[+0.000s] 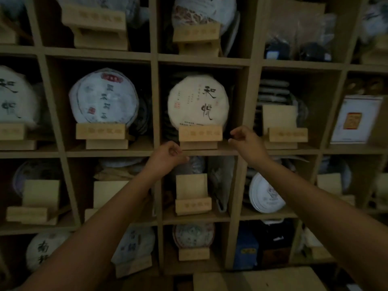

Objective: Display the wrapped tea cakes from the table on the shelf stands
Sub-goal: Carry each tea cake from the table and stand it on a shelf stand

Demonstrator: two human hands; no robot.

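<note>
head view takes in the shelf [201,59] first, a dim wall of wooden cubbies, most with a small wooden stand and many with a paper-wrapped disc. in the middle cubby a cream tea cake [198,100] with black brush characters sits upright on its stand [200,133], leaning back, its lower edge behind the front lip. both hands are just off it and hold nothing: the left hand [167,157] hangs below the stand's left corner, the right hand [244,141] beside its right end, fingers loosely curled on each. the cake looks seated, so the step seems to be the release; best to draw back straight without brushing the wrapper or nudging the stand. bare stands wait in the cubby to the right [287,134] and the one below [193,204]. a pale tabletop [258,278] edge shows at the bottom.
</note>
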